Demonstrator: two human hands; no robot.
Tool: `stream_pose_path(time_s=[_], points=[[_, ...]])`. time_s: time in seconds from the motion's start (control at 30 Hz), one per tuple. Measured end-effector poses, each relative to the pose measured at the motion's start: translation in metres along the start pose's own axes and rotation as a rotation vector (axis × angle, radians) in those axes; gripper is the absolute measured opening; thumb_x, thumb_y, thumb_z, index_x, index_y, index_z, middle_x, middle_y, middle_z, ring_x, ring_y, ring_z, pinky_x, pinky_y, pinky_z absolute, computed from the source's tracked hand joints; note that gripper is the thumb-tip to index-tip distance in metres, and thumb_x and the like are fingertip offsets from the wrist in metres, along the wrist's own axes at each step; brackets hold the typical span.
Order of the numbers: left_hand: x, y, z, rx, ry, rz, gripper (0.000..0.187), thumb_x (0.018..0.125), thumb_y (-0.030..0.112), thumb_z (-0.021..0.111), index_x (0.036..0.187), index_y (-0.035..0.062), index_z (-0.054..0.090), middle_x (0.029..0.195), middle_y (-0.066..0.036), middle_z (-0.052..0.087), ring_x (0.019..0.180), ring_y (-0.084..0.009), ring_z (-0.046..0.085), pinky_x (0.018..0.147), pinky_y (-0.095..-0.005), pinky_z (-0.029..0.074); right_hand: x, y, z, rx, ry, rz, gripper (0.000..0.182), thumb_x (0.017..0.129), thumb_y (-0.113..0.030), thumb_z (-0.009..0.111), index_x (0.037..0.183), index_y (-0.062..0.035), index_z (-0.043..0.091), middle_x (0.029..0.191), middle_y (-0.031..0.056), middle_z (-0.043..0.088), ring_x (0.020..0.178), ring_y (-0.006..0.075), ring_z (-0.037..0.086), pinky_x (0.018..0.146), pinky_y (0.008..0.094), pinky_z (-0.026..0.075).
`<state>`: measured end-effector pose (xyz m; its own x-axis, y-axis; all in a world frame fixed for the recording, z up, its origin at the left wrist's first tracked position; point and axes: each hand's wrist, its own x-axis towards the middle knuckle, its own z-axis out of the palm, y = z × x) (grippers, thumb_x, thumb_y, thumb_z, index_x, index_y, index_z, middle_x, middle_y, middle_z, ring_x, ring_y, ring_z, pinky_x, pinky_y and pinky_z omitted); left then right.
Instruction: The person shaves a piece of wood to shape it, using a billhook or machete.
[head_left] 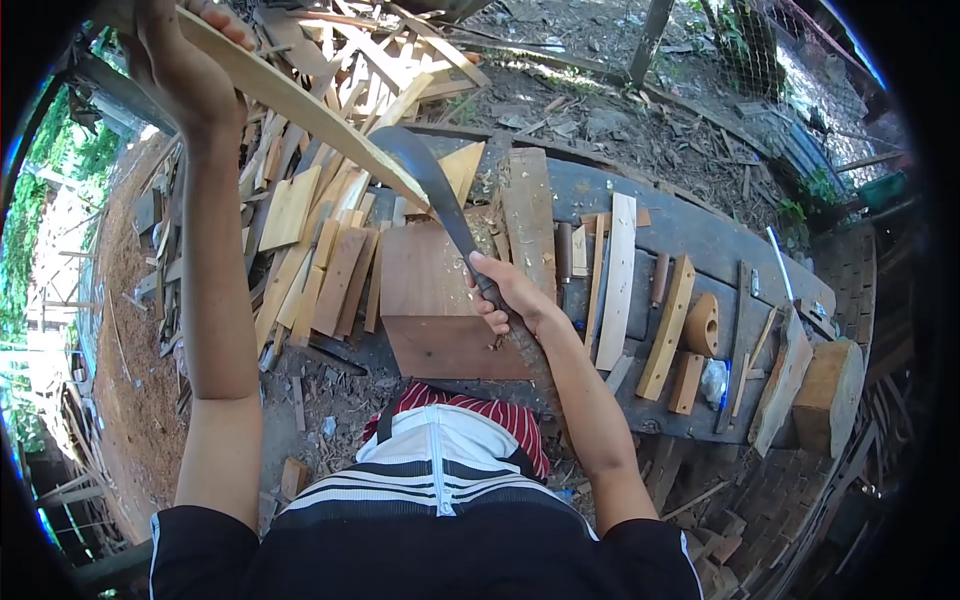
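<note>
While we looked down past our striped shirt, the dark worktop [700,235] stretched away to the right, with a heap of offcut boards [310,230] piled off its left end on the ground. On the worktop's near left part sat a square brown block [425,290], and past it an upright weathered plank [528,220]. Our left hand [180,60] was clenched around the upper end of a long pale wooden strip [300,105], which slanted down so that its lower tip rested over the block. Our right hand [510,295] was wrapped tightly around the handle of a curved machete [435,185], whose blade lay against the strip near its lower tip. Toward the worktop's right end lay narrow slats [620,275] and a round log section [830,395].
</note>
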<state>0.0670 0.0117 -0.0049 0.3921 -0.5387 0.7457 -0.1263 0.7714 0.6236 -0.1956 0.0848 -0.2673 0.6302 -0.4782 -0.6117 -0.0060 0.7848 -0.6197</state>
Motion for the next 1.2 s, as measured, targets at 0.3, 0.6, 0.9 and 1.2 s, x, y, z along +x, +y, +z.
stream_pose_path(time_s=[0.3,0.6,0.9,1.2], points=[[-0.013,0.004,0.035,0.196,0.063,0.126,0.039,0.091,0.043,0.059,0.1,0.0082,0.045,0.061,0.0,0.044,0.046,-0.0095,0.044,0.042,-0.0239,0.041,-0.099,-0.101,0.085,-0.48,0.138,-0.996,0.038,0.098,-0.038,0.052,0.102,-0.0009,0.047,0.057,0.0024,0.047,0.04,0.0153,0.047,0.04,0.031,0.036],[-0.016,0.005,0.024,0.175,0.111,0.166,0.054,0.089,0.059,0.055,0.112,0.0101,0.054,0.059,0.008,0.042,0.043,-0.0011,0.043,0.035,-0.0161,0.04,0.024,0.028,0.014,-1.074,0.614,-0.527,0.041,0.097,-0.037,0.047,0.107,0.0032,0.049,0.078,0.0305,0.063,0.078,0.0492,0.062,0.071,0.0571,0.048],[0.003,0.01,0.007,0.102,0.078,-0.01,0.033,0.087,0.037,0.064,0.086,0.008,0.049,0.061,-0.003,0.048,0.047,-0.0129,0.05,0.042,-0.0259,0.04,0.009,0.022,0.02,-0.919,0.331,-0.401,0.044,0.098,-0.041,0.045,0.102,0.0019,0.048,0.071,0.0236,0.061,0.062,0.0398,0.062,0.059,0.0492,0.05],[-0.016,0.022,0.018,-0.04,-0.122,0.009,0.037,0.091,0.041,0.058,0.092,0.0057,0.048,0.063,-0.004,0.046,0.047,-0.0115,0.044,0.041,-0.0246,0.037,0.014,0.04,0.001,0.047,-0.147,0.01,0.044,0.098,-0.051,0.045,0.094,-0.0067,0.047,0.055,0.0023,0.045,0.035,0.0087,0.038,0.03,0.0239,0.03]])
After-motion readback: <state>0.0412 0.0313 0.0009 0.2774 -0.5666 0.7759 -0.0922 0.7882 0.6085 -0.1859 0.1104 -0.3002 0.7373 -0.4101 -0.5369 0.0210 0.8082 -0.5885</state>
